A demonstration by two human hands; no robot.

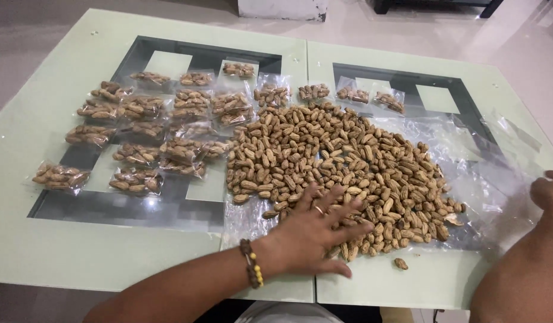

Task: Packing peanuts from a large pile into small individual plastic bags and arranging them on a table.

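Head view: left hand (315,230) splayed flat on peanut pile (342,173) at its 6 o'clock edge, right hand (548,191) open on plastic sheet (497,179) at 3 o'clock, bagged peanuts (151,131) at 9 o'clock, table (79,257) near edge bare.

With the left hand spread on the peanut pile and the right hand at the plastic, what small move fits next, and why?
Probably the left hand closes to gather a handful from the pile of peanuts: its fingers lie spread flat on the near edge, holding nothing. The right hand touches the clear plastic sheet, and filled bags lie to the left.
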